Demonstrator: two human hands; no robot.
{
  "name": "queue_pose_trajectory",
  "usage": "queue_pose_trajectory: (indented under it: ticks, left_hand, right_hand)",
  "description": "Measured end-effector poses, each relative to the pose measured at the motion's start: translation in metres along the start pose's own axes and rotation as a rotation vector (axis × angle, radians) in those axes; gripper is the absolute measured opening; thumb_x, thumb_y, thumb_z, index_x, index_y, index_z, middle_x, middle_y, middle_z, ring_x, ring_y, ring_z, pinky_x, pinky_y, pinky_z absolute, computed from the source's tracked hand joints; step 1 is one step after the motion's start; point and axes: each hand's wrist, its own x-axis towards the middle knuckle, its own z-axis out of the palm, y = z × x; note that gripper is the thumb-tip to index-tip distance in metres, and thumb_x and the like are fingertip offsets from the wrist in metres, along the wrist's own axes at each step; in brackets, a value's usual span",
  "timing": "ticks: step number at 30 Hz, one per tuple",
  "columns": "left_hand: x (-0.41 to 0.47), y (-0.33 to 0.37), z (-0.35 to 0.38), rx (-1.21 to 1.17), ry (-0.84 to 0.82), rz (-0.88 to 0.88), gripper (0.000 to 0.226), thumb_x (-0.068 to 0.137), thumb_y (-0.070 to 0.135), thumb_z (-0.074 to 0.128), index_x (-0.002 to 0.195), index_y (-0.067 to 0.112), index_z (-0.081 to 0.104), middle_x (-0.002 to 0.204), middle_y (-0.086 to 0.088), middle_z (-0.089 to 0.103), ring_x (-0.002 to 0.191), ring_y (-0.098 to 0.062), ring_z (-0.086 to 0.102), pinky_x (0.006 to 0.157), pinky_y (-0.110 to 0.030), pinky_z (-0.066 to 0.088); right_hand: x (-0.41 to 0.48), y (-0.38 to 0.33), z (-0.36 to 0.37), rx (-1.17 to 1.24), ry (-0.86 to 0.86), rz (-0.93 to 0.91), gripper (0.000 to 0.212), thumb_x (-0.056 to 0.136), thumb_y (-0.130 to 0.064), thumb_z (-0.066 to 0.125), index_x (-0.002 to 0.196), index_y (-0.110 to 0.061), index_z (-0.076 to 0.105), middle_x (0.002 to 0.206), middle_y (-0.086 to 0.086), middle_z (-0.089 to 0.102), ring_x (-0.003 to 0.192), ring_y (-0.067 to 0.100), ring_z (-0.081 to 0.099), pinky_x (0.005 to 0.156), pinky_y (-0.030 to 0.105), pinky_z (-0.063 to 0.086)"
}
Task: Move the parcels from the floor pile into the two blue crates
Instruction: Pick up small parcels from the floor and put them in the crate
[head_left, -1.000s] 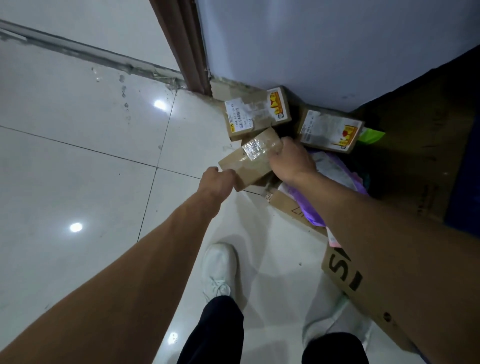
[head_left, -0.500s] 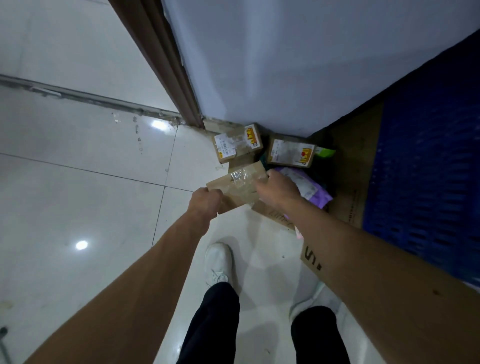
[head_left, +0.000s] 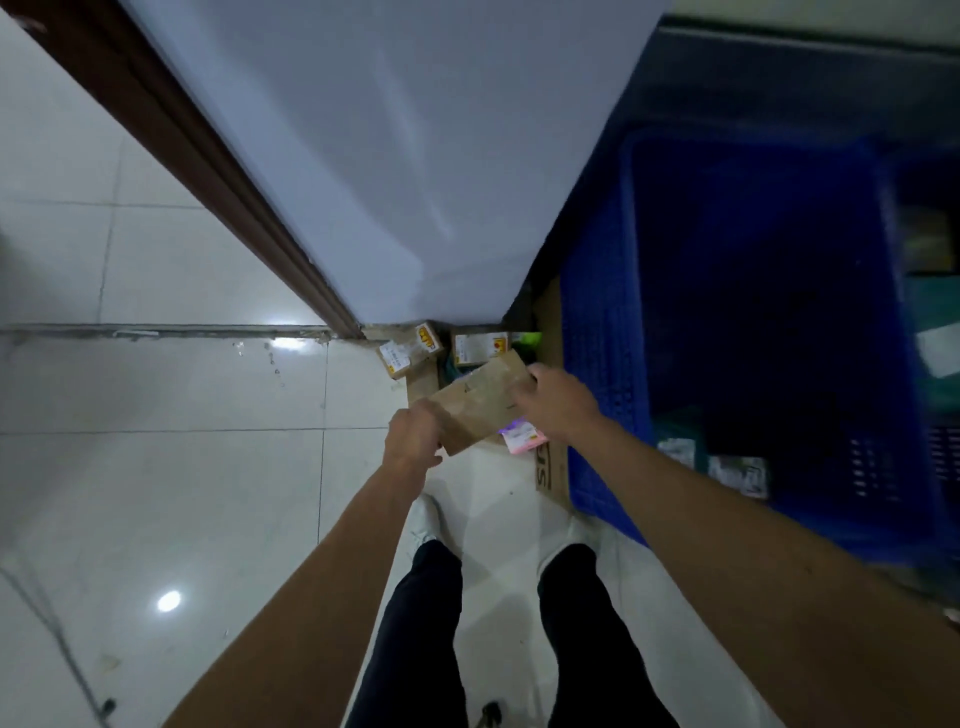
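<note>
1. Standing on a glossy tiled floor (head_left: 208, 467), the person has white shoes (head_left: 426, 517) close to a flattened cardboard sheet (head_left: 550, 470); a step toward the crate could catch or skid on its edge.
2. Both hands carry one brown parcel (head_left: 480, 408), held tilted and clear of the floor above the pile. The left hand (head_left: 413, 441) has its fingers curled round the near lower corner, and the right hand (head_left: 558, 402) grips the far upper end. Holds this near the corners look thin, so a quick swing could twist the box loose.
3. Just beneath it lies a pink packet (head_left: 524, 439), with labelled boxes (head_left: 410, 351) beyond against the wall (head_left: 415, 156); a dropped parcel would land on these.
4. Right of the pile stands the blue crate (head_left: 602, 364), its near wall between the parcel and the opening. Carried too low, the box could knock the rim, and a careless release could crush the small parcels (head_left: 737, 475) already inside
</note>
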Motion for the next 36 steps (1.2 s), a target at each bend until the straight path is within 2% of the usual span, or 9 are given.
queue_pose_trajectory:
  ticks: [2,6,11,13,19,24,30,32,36]
  left_hand:
    - [-0.032,0.009,0.005,0.040,-0.007,0.051,0.033,0.100,0.021,0.044,0.121,0.001,0.059,0.116,-0.022,0.065,0.105,-0.036,0.065,0.085,-0.048,0.057]
    - [-0.092,0.021,0.011,0.054,-0.024,0.062,0.032,0.101,0.033,0.048,0.115,0.008,0.061,0.113,-0.016,0.067,0.100,-0.030,0.065,0.083,-0.042,0.055]
    - [-0.145,0.027,0.011,0.108,-0.062,0.082,0.024,0.098,0.025,0.052,0.111,0.009,0.064,0.107,-0.014,0.068,0.095,-0.029,0.063,0.082,-0.038,0.053]
    - [-0.162,0.030,0.014,0.115,-0.061,0.092,0.028,0.097,0.029,0.052,0.111,0.009,0.065,0.107,-0.014,0.070,0.096,-0.030,0.066,0.083,-0.039,0.054]
    - [-0.194,0.037,0.045,0.069,-0.047,0.097,0.050,0.098,0.053,0.042,0.120,0.013,0.063,0.109,-0.012,0.072,0.094,-0.029,0.070,0.065,-0.034,0.054]
    - [-0.216,0.047,0.088,0.033,-0.021,0.167,0.041,0.095,0.042,0.049,0.117,0.011,0.065,0.105,-0.011,0.072,0.088,-0.026,0.069,0.065,-0.032,0.052]
    - [-0.228,0.067,0.139,-0.023,0.066,0.235,0.029,0.101,0.036,0.048,0.097,0.009,0.059,0.085,-0.014,0.066,0.081,-0.030,0.065,0.088,-0.045,0.056]
    - [-0.226,0.072,0.153,-0.028,0.077,0.233,0.030,0.100,0.036,0.050,0.101,0.007,0.059,0.087,-0.017,0.067,0.080,-0.030,0.066,0.083,-0.045,0.058]
    - [-0.228,0.074,0.177,-0.061,0.065,0.260,0.026,0.100,0.030,0.050,0.108,0.008,0.060,0.088,-0.014,0.067,0.076,-0.025,0.067,0.067,-0.037,0.059]
  right_hand:
    - [-0.034,0.006,-0.023,0.026,0.035,0.026,0.050,0.098,-0.044,0.042,0.136,-0.013,0.051,0.120,0.012,0.059,0.103,0.029,0.059,0.078,0.037,0.048]
    - [-0.091,0.014,-0.053,0.113,0.064,0.055,0.054,0.096,-0.047,0.045,0.139,-0.014,0.049,0.122,0.010,0.059,0.106,0.028,0.058,0.075,0.035,0.046]
    - [-0.134,0.023,-0.075,0.239,0.068,0.023,0.032,0.091,-0.042,0.056,0.111,-0.018,0.061,0.101,0.004,0.064,0.089,0.021,0.063,0.073,0.036,0.052]
    - [-0.147,0.028,-0.085,0.258,0.075,0.004,0.033,0.089,-0.041,0.060,0.112,-0.018,0.062,0.100,0.004,0.065,0.087,0.021,0.063,0.072,0.036,0.052]
    - [-0.170,0.057,-0.122,0.241,0.124,-0.023,0.027,0.084,-0.035,0.063,0.105,-0.019,0.065,0.099,0.004,0.067,0.088,0.023,0.063,0.069,0.032,0.047]
    - [-0.178,0.082,-0.161,0.216,0.176,-0.076,0.033,0.086,-0.039,0.059,0.109,-0.015,0.064,0.100,0.005,0.068,0.091,0.024,0.063,0.077,0.035,0.049]
    - [-0.178,0.117,-0.210,0.266,0.200,-0.126,0.057,0.095,-0.062,0.044,0.110,-0.010,0.064,0.100,0.008,0.065,0.092,0.028,0.062,0.075,0.038,0.046]
    - [-0.176,0.128,-0.222,0.283,0.204,-0.122,0.062,0.096,-0.066,0.037,0.114,-0.014,0.064,0.103,0.007,0.065,0.091,0.027,0.061,0.076,0.039,0.046]
    - [-0.173,0.148,-0.235,0.328,0.240,-0.102,0.072,0.095,-0.073,0.027,0.103,-0.013,0.065,0.095,0.007,0.065,0.081,0.024,0.060,0.072,0.039,0.045]
